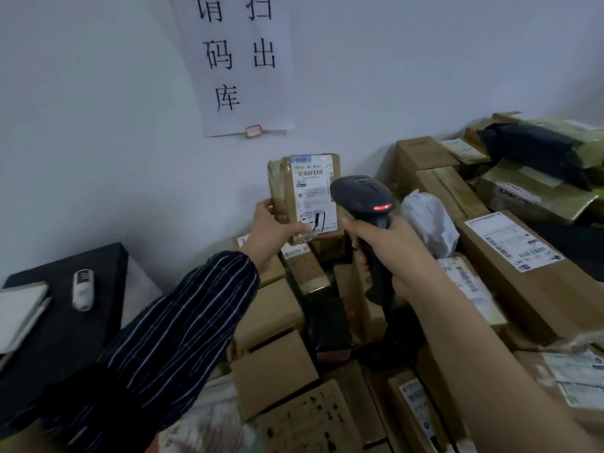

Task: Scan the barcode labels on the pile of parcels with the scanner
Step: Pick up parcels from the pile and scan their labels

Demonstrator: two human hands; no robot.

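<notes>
While the left hand grips a small taped parcel by its lower left corner and holds it upright above the pile of parcels, the right hand is wrapped round the handle of the black scanner. The scanner's head is raised just beside the parcel's right edge. The parcel's white barcode label faces the camera, and a red indicator light glows on the back of the scanner head (whether the beam falls on the barcode cannot be told from this angle). The step in hand is judged to be the reading of this one label.

As to progress, the frame shows no separate stack of finished parcels, so the number already scanned cannot be told. Much appears to remain. Cardboard boxes lie packed together below and to the right of the hands, several with labels turned upward, among them a long carton at the right. Others show only bare cardboard and would probably need turning over before their barcodes can be found. A white plastic bag and a black mailer lie among the boxes.

At the left a black bench carries a small white device and a notebook; a paper notice hangs on the wall behind.
</notes>
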